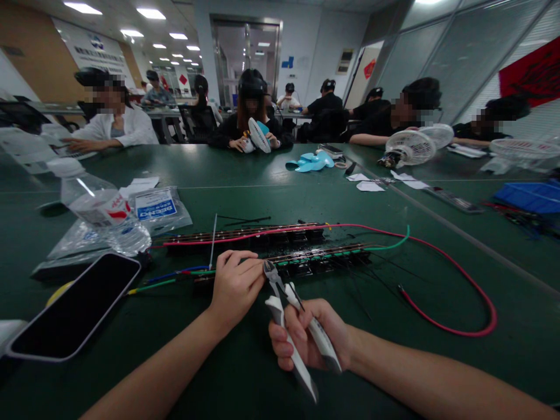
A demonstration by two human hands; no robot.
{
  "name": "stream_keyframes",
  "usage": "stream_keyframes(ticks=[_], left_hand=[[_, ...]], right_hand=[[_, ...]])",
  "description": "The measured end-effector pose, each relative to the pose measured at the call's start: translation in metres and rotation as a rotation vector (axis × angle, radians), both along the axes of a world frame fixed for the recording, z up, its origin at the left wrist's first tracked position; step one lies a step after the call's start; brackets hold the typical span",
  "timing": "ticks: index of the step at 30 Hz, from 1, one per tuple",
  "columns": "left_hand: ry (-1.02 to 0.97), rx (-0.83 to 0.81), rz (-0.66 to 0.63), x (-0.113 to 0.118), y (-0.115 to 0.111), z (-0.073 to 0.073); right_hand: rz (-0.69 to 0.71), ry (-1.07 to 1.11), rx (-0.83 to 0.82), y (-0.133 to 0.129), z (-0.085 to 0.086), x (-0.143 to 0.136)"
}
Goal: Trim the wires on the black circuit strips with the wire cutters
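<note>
Your right hand [308, 338] is at 6 o'clock w/ its grip wrapped tight round the white handles of the cutters [289, 315]; the cutters' tip points up toward 12, just beside the fingertips of your left hand [236, 284]. Left hand sits at center, grip pinched shut on the near terminal strip [315, 261], fingers curled over its left end where the coloured wires [175, 279] come out toward 9. A clear cable tie [213, 240] stands up from approx the same spot, tilted slightly. The far terminal strip [249, 235] lies parallel, just past the near one toward 12, apart from both hands. A red wire [455, 274] runs along the far strip, then loops wide toward 3 and back round to 5. A green wire [394, 244] leaves the near strip's right end. At 9 a clear water bottle [102, 216] lies on plastic bags [161, 210]; a phone [74, 306] lies screen-up at 8, well apart from your hands. Across the green tabletop [245, 169] at 12 other people sit; one holds a white fan part [259, 135]. Blue fan blades [311, 162] lie at 1, a small white fan [409, 147] at 2, blue tray [531, 195] at 3.
</note>
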State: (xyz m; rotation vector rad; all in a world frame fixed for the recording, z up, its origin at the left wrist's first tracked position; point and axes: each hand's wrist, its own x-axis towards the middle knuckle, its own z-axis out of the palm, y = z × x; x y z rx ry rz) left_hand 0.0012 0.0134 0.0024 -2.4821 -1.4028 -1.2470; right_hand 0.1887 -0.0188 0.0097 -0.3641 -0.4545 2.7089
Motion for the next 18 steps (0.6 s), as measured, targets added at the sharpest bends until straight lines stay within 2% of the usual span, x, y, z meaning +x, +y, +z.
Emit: stream_keyframes(ticks=[18], left_hand=[[0.000, 0.004, -0.012, 0.0004, -0.0003, 0.0001]], right_hand=[[-0.050, -0.020, 0.013, -0.0055, -0.0039, -0.0015]])
